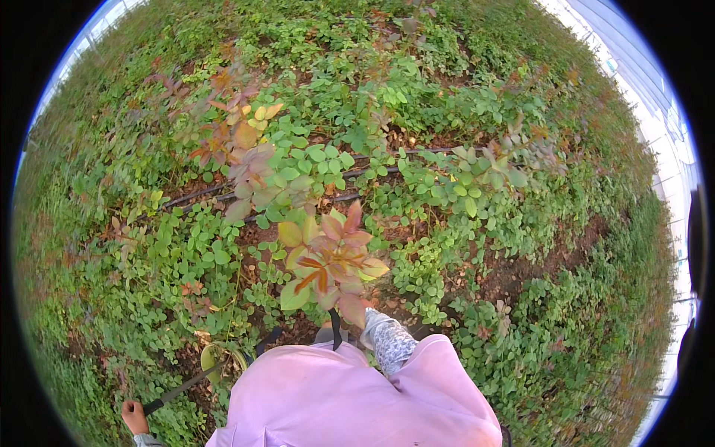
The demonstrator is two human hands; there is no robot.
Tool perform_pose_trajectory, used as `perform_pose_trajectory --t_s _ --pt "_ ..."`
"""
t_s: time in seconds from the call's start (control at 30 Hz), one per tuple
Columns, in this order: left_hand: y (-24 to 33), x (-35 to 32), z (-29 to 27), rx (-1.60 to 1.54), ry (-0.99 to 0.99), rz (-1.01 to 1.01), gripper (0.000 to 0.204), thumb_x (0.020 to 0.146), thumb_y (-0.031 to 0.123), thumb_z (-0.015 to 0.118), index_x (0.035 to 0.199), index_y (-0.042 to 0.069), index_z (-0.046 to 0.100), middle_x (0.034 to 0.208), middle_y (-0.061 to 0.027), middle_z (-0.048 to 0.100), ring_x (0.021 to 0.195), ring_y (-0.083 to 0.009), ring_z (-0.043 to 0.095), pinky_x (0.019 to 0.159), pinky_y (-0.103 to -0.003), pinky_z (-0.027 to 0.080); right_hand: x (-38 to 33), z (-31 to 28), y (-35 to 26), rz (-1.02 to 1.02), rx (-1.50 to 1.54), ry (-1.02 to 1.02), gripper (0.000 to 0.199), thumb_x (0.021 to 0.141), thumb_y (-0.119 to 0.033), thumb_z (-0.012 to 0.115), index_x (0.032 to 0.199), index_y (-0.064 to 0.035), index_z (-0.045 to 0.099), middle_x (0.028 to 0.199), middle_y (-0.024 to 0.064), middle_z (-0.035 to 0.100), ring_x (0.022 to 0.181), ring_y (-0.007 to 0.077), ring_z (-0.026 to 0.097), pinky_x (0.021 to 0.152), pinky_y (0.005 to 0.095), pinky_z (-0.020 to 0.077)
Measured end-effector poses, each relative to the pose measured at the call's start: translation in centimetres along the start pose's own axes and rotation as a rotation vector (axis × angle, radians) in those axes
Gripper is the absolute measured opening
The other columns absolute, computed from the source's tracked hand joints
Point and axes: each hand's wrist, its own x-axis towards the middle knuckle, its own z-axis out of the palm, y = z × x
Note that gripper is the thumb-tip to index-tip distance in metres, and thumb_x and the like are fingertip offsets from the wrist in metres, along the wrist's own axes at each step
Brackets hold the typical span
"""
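At the lower left, my left hand [135, 418] is closed around the dark grip of a long, thin-shafted tool [186, 384]. The shaft slants up and to the right through low foliage; I cannot make out its working end. My right arm, in a grey patterned sleeve [391, 343], reaches forward past my pink clothing. Only a sliver of my right hand [366, 305] shows, beside a tall shoot with reddish and yellow-green leaves [335, 257]. Those leaves hide its fingers, so whether it holds the stem is unclear. A black strip [336, 328] hangs just below the leaves.
Dense, low green leafy plants [186, 257] surround me. Dark irrigation hoses [372, 172] cross the bed ahead. Another reddish shoot [249, 167] rises to the front left. Bare brown soil [532, 274] shows at the right. White translucent sheeting [633, 82] lines the far right.
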Motion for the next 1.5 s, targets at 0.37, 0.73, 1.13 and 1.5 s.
perform_pose_trajectory --t_s 0.37,0.73,1.13,1.5 --pt "-2.8 -4.1 -3.4 -0.203 0.069 -0.018 0.008 0.081 0.006 0.053 0.075 0.002 0.051 0.07 -0.0005 0.046 0.065 -0.0109 0.04 0.062 -0.027 0.036 -1.7 -7.3 -8.0 0.054 -0.246 -0.028 0.037 0.088 -0.03 0.043 0.093 -0.0019 0.067 0.092 0.0204 0.066 0.091 0.0354 0.064 0.082 0.0439 0.0509" --pt "0.7 -7.3 -10.2 -0.041 0.194 0.023 0.01 0.081 0.011 0.059 0.081 0.0 0.059 0.075 -0.0033 0.058 0.072 -0.0109 0.052 0.066 -0.026 0.042 0.4 -2.9 -11.2 0.171 0.318 0.014 0.023 0.082 -0.015 0.058 0.101 -0.0042 0.064 0.084 0.0112 0.068 0.067 0.0249 0.065 0.056 0.0375 0.0541" --pt "4.1 -10.2 -11.6 -0.263 0.269 -0.185 0.007 0.078 0.007 0.062 0.082 0.002 0.06 0.071 0.0035 0.053 0.061 -0.0032 0.046 0.054 -0.02 0.037 2.3 -4.0 -10.2 0.181 0.325 -0.176 0.024 0.082 -0.007 0.049 0.102 -0.0021 0.062 0.082 0.0166 0.066 0.061 0.0268 0.064 0.048 0.0391 0.0518" --pt "-1.5 -7.8 6.7 -0.212 0.162 -0.323 0.016 0.075 0.017 0.061 0.076 0.001 0.06 0.071 -0.0134 0.058 0.06 -0.0256 0.055 0.059 -0.037 0.046 -1.9 -4.9 -20.7 0.127 0.376 -0.174 0.017 0.083 -0.006 0.051 0.096 -0.0004 0.061 0.071 0.0146 0.064 0.055 0.025 0.062 0.046 0.0359 0.0474"
